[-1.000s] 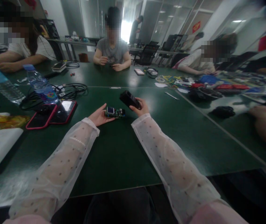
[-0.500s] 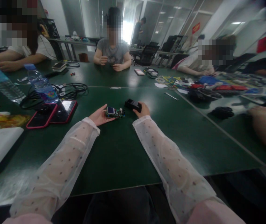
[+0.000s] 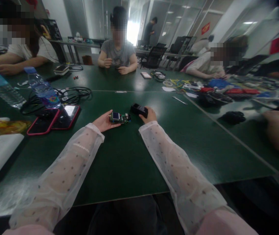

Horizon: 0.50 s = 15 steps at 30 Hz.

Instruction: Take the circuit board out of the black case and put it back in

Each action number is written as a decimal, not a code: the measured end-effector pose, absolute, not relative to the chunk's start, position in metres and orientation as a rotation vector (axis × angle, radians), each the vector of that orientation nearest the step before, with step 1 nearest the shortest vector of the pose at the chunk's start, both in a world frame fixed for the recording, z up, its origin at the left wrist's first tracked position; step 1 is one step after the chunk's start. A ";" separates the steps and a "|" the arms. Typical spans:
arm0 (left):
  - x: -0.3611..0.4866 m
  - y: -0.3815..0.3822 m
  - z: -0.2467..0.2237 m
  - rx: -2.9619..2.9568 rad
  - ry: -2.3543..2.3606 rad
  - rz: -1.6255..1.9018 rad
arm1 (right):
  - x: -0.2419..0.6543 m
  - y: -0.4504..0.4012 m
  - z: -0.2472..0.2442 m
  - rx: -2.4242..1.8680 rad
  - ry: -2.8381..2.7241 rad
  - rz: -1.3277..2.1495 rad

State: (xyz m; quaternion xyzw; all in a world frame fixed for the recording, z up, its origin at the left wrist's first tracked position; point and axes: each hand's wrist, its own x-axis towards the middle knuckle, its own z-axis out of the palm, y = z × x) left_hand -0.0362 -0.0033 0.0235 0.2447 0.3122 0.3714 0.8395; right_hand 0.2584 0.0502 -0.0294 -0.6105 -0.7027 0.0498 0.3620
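My left hand holds a green circuit board by its left end, thumb above and fingers beneath. A small screen sits on the board's left part, and small components stand at its right end. My right hand is closed round the right end of a black plastic case, whose hollow left end faces the board. A narrow gap separates the board from the case. Both are just over the green table; whether they touch it I cannot tell.
Two red-edged phones, a water bottle, coiled black cables and a white power bank lie to the left. A thin metal tool and piled cables and bags are on the right. Other people sit around the table.
My hands, the board and the case stay almost where they were. At the right edge, another person's hand has shifted slightly and is blurred.
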 end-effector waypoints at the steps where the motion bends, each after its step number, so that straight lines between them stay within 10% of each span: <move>1: -0.036 -0.003 0.023 0.513 0.661 0.786 | 0.258 0.050 -0.029 -1.580 -1.809 0.131; 15: -0.036 -0.002 0.021 0.487 0.676 0.812 | 0.259 0.049 -0.028 -1.599 -1.830 0.135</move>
